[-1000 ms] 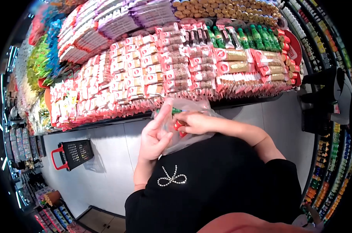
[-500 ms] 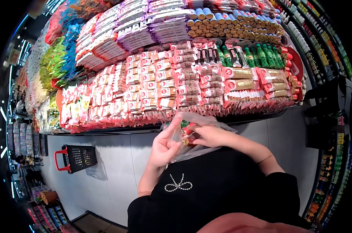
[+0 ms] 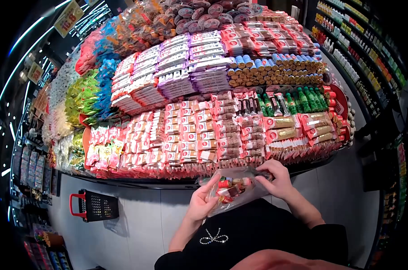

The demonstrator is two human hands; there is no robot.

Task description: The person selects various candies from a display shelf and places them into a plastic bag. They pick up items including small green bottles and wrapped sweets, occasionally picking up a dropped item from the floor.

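Clear plastic bag (image 3: pixel 246 194): holds red, green and gold wrapped sweets (image 3: pixel 228 188); held between both hands before the black top (image 3: pixel 258 231), just below the display shelf (image 3: pixel 168 183).
Left hand (image 3: pixel 204 201): grip pinching the bag's left edge.
Right hand (image 3: pixel 278 180): grip pinching the bag's upper right rim.
Floor (image 3: pixel 145 225): black basket (image 3: pixel 96 207) with red handle, well left.

The clear bag (image 3: pixel 248 197) shows red, green and gold wrappers (image 3: pixel 226 185) inside. The black top (image 3: pixel 267 234) bears a sparkling silver bow (image 3: pixel 214 237). The basket (image 3: pixel 96 206) is black mesh with a red handle. The shelf's pink-and-white packets (image 3: pixel 186 137) sit below purple-and-white packets (image 3: pixel 177 74), beside green bottles (image 3: pixel 303 100). The floor (image 3: pixel 141 225) is pale grey.
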